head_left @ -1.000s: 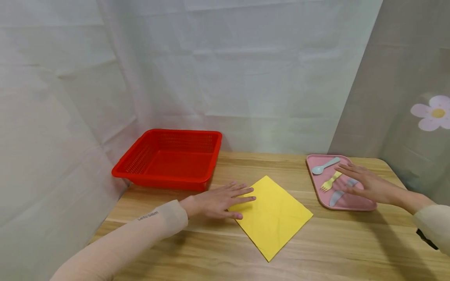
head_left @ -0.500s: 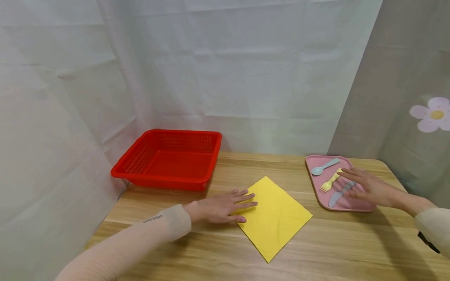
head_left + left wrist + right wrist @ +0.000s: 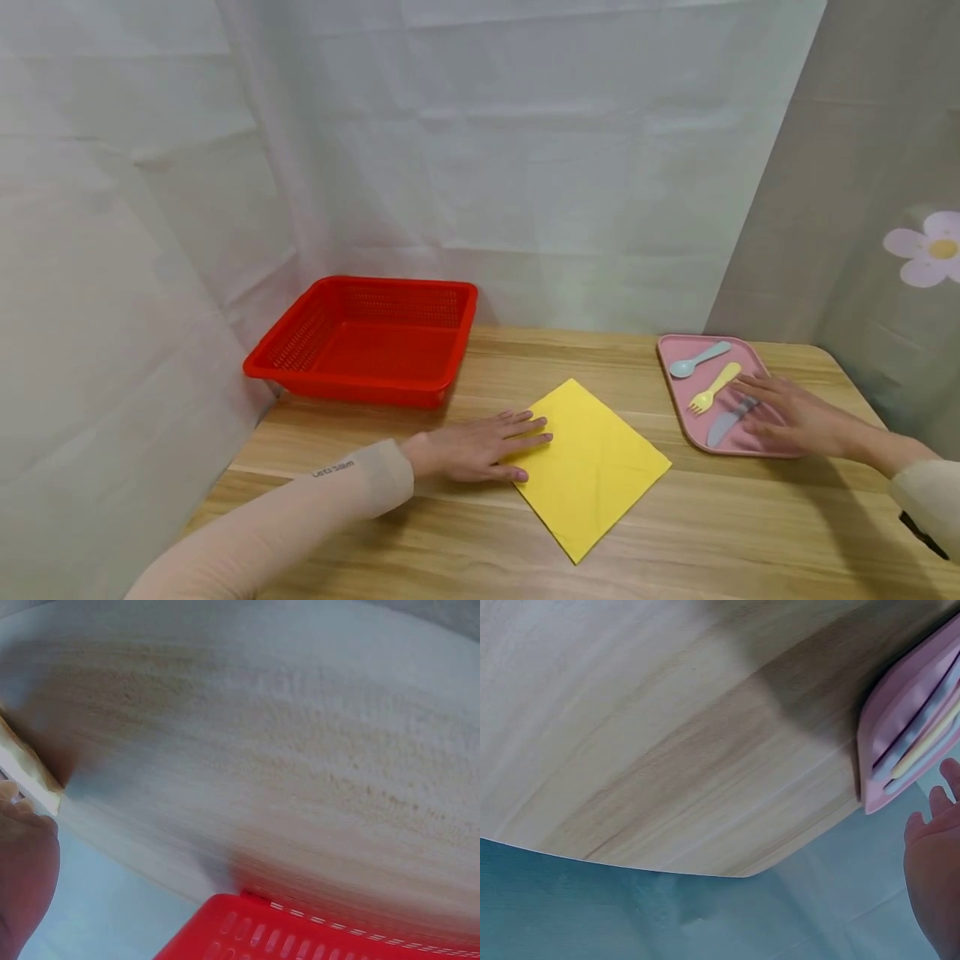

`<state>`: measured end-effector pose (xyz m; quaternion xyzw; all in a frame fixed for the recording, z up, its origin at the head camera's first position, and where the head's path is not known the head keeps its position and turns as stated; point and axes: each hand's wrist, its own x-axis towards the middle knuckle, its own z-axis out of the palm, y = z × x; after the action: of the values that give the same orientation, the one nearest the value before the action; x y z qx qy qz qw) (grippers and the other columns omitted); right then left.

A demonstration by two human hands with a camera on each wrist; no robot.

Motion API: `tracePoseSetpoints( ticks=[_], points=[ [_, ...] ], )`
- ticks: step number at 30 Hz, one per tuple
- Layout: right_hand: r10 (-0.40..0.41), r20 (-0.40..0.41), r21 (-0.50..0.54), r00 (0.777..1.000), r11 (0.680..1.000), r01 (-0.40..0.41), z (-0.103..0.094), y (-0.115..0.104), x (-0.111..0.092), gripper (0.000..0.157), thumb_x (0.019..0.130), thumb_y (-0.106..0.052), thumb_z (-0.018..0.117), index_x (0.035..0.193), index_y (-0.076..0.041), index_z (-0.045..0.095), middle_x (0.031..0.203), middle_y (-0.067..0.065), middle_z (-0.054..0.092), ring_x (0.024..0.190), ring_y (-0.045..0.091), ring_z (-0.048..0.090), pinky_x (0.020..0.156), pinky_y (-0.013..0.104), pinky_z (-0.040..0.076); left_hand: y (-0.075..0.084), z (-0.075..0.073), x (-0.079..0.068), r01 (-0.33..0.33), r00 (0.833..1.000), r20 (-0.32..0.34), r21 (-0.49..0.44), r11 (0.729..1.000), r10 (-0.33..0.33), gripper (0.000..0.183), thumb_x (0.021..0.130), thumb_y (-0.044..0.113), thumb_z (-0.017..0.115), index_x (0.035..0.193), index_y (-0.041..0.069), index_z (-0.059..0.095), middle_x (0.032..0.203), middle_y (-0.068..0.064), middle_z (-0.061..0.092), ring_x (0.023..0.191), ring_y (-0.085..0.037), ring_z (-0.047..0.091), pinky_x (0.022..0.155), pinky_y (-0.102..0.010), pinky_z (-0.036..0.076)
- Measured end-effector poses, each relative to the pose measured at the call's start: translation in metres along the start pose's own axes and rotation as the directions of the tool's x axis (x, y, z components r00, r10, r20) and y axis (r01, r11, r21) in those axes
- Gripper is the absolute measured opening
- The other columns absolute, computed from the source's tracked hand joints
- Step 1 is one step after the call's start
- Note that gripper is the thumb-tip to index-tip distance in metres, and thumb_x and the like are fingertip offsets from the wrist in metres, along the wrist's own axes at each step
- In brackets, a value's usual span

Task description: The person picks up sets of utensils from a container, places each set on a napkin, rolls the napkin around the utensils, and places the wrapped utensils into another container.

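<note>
In the head view my left hand (image 3: pixel 480 448), fingers spread, rests over the left corner of a yellow square napkin (image 3: pixel 600 467) that lies flat with one corner toward me. To the right, my right hand (image 3: pixel 806 417) reaches over a pink tray (image 3: pixel 678 343) with its fingers extended, gripping nothing. On that tray lie a pale blue spoon (image 3: pixel 697 360), a yellow fork (image 3: pixel 716 387) and a grey-blue knife (image 3: pixel 723 427). The knife's handle end is partly covered by my right fingers. In the right wrist view, the hand (image 3: pixel 937 859) appears beside the tray's edge (image 3: pixel 868 765).
A red perforated plastic basket (image 3: pixel 360 385) stands at the back left, near my left forearm; its corner (image 3: pixel 225 922) shows in the left wrist view. The wooden table (image 3: pixel 555 350) ends at a pale cloth curtain (image 3: pixel 555 183) behind and at both sides.
My right hand has drawn slightly back and right over the tray, uncovering the fork's handle and more of the knife. The left hand has slid slightly right and toward me on the napkin.
</note>
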<state>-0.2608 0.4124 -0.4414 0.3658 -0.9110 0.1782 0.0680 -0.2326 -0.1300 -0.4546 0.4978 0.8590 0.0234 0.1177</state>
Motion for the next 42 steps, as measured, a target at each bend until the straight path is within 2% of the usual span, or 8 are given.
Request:
tracePoseSetpoints(
  ticks=[3,9,12,15,20,24,31,42],
  points=[
    [0.021,0.004,0.003,1.000,1.000,-0.021,0.000,0.001,-0.004,0.068,0.090,-0.020,0.081,0.150,-0.005,0.053,0.145,0.034,0.051,0.146,-0.008,0.019,0.112,0.007,-0.002,0.001,0.001,0.001,0.002,1.000,0.004,0.011,1.000,-0.002,0.071,0.109,0.059,0.032,0.169,0.026,0.015,0.175,0.001,0.010,0.161,-0.019,0.004,0.129,-0.034,0.006],
    [0.026,0.004,0.015,1.000,1.000,-0.026,0.000,0.008,-0.003,0.068,0.091,-0.017,0.079,0.153,-0.009,0.051,0.144,0.033,0.051,0.137,-0.023,0.008,0.110,0.006,-0.002,0.003,0.002,0.001,-0.015,1.000,0.014,0.016,1.000,0.015,0.067,0.111,0.054,0.035,0.169,0.022,0.019,0.175,-0.001,0.012,0.161,-0.020,0.009,0.129,-0.034,0.012],
    [0.028,0.003,0.012,1.000,1.000,-0.028,0.000,0.009,-0.002,0.066,0.091,-0.016,0.079,0.151,-0.009,0.052,0.144,0.032,0.052,0.142,-0.017,0.012,0.108,0.005,0.000,0.003,0.002,0.000,-0.027,0.999,0.018,0.013,1.000,0.027,0.066,0.112,0.051,0.036,0.168,0.021,0.020,0.175,-0.002,0.012,0.161,-0.020,0.010,0.129,-0.034,0.013],
    [0.041,0.005,0.009,0.999,0.999,-0.041,0.000,0.008,-0.001,0.064,0.090,-0.016,0.079,0.148,-0.007,0.054,0.145,0.031,0.052,0.150,0.013,0.031,0.105,0.002,0.003,0.003,0.003,-0.001,-0.025,0.999,0.020,0.004,1.000,0.025,0.066,0.112,0.050,0.036,0.168,0.020,0.019,0.175,-0.002,0.011,0.161,-0.020,0.009,0.129,-0.035,0.013],
    [0.090,0.029,0.013,0.996,0.996,-0.091,-0.002,0.005,0.001,0.061,0.090,-0.018,0.081,0.142,0.000,0.056,0.143,0.028,0.054,0.123,0.050,0.050,0.102,0.002,0.014,0.004,0.004,-0.002,-0.003,1.000,0.024,-0.014,1.000,0.003,0.067,0.112,0.051,0.035,0.169,0.020,0.018,0.175,-0.001,0.010,0.160,-0.019,0.009,0.128,-0.035,0.015],
    [0.096,0.028,-0.011,0.995,0.995,-0.096,-0.004,0.005,0.004,0.057,0.089,-0.018,0.083,0.137,0.002,0.060,0.138,0.024,0.060,0.118,0.043,0.058,0.098,0.005,0.032,0.005,0.005,-0.002,0.011,1.000,0.029,-0.023,1.000,-0.010,0.068,0.112,0.052,0.035,0.169,0.021,0.017,0.175,0.001,0.009,0.160,-0.017,0.009,0.128,-0.035,0.016],
    [0.081,0.031,-0.024,0.996,0.997,-0.080,-0.006,0.008,0.008,0.054,0.087,-0.016,0.085,0.132,0.003,0.063,0.131,0.019,0.067,0.115,0.007,0.060,0.085,0.017,0.050,0.005,0.005,-0.002,0.008,1.000,0.028,-0.027,1.000,-0.007,0.067,0.112,0.051,0.037,0.169,0.022,0.018,0.175,0.000,0.010,0.160,-0.016,0.009,0.128,-0.035,0.015],
    [0.041,-0.006,-0.001,0.999,0.999,-0.041,0.000,0.011,0.012,0.049,0.081,-0.002,0.087,0.125,0.003,0.066,0.121,0.018,0.067,0.096,0.008,0.063,0.077,0.021,0.055,0.005,0.005,-0.001,0.009,0.999,0.034,-0.026,1.000,-0.008,0.067,0.112,0.051,0.036,0.169,0.022,0.017,0.175,0.000,0.009,0.160,-0.017,0.009,0.128,-0.034,0.014]
  ],
)
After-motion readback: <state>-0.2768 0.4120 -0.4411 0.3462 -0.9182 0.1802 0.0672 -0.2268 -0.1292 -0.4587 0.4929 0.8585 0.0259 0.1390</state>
